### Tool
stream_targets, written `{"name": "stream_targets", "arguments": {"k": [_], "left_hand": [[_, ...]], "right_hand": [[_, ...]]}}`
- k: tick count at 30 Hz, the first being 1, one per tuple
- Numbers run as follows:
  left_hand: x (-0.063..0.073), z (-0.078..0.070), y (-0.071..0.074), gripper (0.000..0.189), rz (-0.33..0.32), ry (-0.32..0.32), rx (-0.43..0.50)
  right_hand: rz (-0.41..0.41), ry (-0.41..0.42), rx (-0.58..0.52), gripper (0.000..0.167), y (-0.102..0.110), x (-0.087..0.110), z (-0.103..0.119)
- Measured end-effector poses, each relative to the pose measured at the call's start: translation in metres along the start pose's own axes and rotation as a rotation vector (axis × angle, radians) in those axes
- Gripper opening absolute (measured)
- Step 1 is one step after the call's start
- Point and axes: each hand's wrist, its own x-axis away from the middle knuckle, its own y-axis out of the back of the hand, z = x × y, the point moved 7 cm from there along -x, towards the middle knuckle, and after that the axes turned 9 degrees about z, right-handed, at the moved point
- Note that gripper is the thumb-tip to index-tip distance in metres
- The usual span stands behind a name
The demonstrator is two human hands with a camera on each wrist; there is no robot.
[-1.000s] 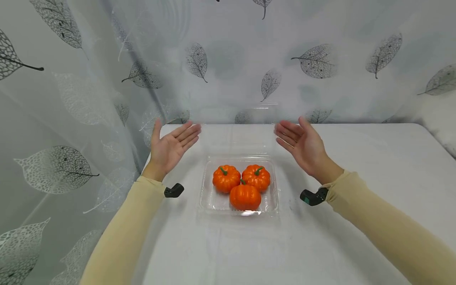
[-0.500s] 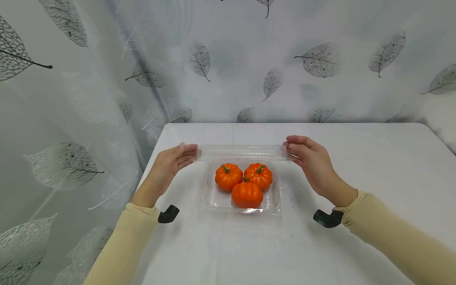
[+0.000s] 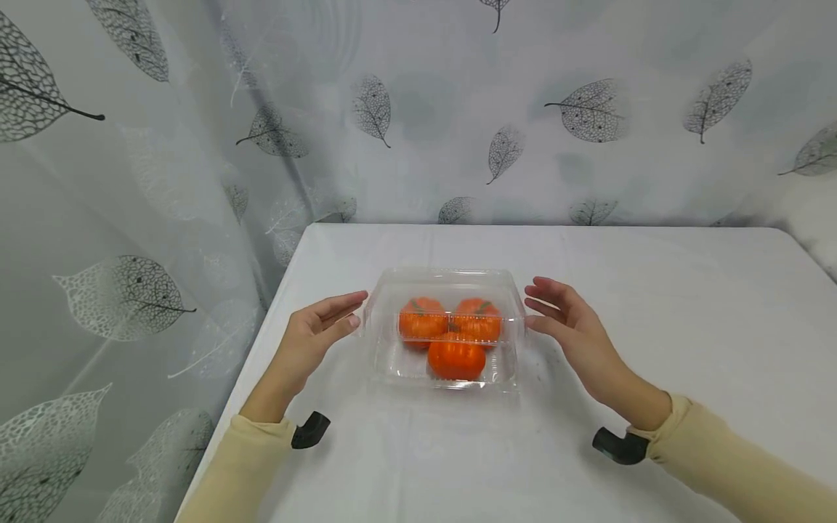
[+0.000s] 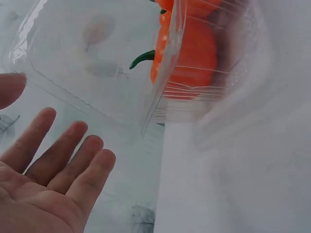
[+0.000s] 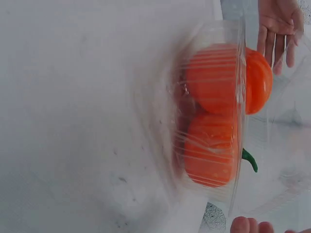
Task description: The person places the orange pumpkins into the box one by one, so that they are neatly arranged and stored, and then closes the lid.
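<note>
Three small orange pumpkins with green stems sit in a clear plastic clamshell box (image 3: 392, 369) in the head view: a front pumpkin (image 3: 456, 362) and two rear ones behind the tilted lid (image 3: 447, 279). The hinged lid slants over the box, its front edge raised above the pumpkins. My left hand (image 3: 310, 335) has extended fingers at the lid's left side, the thumb right at its edge. On the right side, my right hand (image 3: 575, 335) holds loosely extended fingers against the lid's edge. The left wrist view shows the left thumb (image 4: 10, 90) beside a lid corner.
A white cloth covers the table (image 3: 667, 327) beneath the box. Behind and to the left hangs a pale curtain (image 3: 431, 109) printed with grey leaves. A dark wrist camera (image 3: 310, 430) is worn on the left forearm, another on the right.
The lid, upright a second ago, has swung forward and down over the pumpkins. Both hands have come down and toward me with it, staying at its two sides.
</note>
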Motion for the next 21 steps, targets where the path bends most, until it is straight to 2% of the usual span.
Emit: {"name": "stream_targets", "arguments": {"k": [5,10,14,21], "left_hand": [[0.008,0.008,-0.005,0.048,-0.001,0.025,0.005],[0.014,0.016,-0.01,0.053,0.009,0.057,0.016],[0.016,0.025,-0.013,0.059,0.018,0.101,0.021],[0.022,0.042,-0.02,0.069,0.053,0.233,-0.033]], "right_hand": [[0.089,-0.186,0.028,0.074,-0.005,0.01,-0.018],[0.183,-0.312,0.046,0.074,-0.01,0.021,-0.035],[0.232,-0.333,0.041,0.069,-0.012,0.025,-0.042],[0.272,-0.344,0.038,0.064,-0.014,0.029,-0.048]]}}
